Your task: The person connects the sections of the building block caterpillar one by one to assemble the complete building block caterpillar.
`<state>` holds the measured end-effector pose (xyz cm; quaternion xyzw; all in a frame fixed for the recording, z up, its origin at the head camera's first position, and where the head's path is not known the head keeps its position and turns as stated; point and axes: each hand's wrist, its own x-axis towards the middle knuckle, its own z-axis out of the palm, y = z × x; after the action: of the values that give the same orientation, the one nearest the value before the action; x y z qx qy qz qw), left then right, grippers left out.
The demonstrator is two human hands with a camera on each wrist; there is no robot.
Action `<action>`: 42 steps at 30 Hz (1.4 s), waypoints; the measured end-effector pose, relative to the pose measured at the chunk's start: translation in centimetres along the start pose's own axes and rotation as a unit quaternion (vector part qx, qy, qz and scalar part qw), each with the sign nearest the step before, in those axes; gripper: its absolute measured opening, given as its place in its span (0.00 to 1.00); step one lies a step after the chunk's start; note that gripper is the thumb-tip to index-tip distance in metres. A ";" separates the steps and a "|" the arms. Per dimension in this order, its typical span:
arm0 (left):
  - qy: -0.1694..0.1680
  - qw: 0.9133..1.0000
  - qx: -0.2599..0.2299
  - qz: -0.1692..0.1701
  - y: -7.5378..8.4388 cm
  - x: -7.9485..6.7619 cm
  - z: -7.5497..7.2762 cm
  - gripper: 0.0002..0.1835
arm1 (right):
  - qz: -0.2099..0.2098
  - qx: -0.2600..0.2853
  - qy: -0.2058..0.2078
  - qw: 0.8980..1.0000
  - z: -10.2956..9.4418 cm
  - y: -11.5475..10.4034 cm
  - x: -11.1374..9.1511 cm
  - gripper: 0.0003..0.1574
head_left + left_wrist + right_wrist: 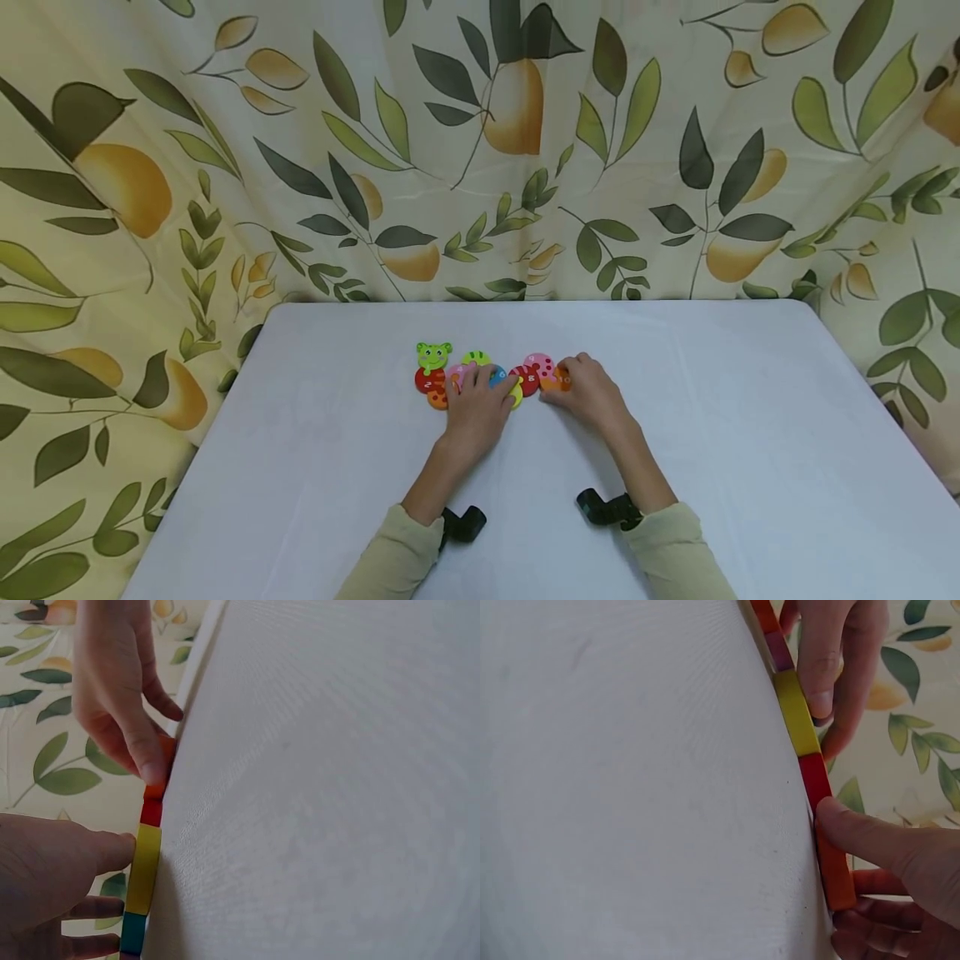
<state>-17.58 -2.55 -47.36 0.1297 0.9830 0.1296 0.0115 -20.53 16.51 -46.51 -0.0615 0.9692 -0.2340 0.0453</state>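
A caterpillar puzzle of round, numbered, coloured pieces lies in a wavy row on the table. Its green smiling head piece (pixel 433 357) is at the left end, above a red piece marked 2 (pixel 430 381). My left hand (pixel 477 417) rests with extended fingers over the middle pieces, hiding part of them. In the left wrist view its fingertips touch the tops beside the yellow piece (pixel 144 870). At the right end my right hand (pixel 594 396) pinches the orange piece (pixel 835 870) between thumb and fingers. That piece sits against a red piece marked 8 (pixel 527 380) and a pink one (pixel 538 363).
A white-covered table (pixel 315 467) spreads around the puzzle, its far edge just behind. Beyond hangs a leaf-and-fruit patterned curtain (pixel 480 208). Black wrist cameras (pixel 467 523) are strapped near both sleeves.
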 end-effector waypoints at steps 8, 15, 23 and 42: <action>-0.010 1.000 0.012 0.002 -0.1 -0.2 -0.1 0.24 | 0.001 0.001 0.008 1.000 0.4 0.0 -0.3 0.35; -0.022 0.998 -0.054 0.008 -3.1 0.3 -1.7 0.23 | 0.003 0.005 0.004 1.000 0.2 0.1 -0.2 0.35; -0.089 0.986 -0.134 -0.046 -8.9 -0.2 -4.0 0.35 | 0.000 0.015 0.001 1.000 0.4 0.3 -0.1 0.35; -0.103 0.990 -0.096 -0.032 -10.1 -0.1 -4.5 0.38 | 0.020 0.018 0.005 1.000 0.2 0.3 -0.2 0.36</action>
<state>-20.30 -13.12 -45.62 0.1091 0.9632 0.2088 0.1294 -20.39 16.71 -46.86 -0.0401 0.9662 -0.2506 0.0460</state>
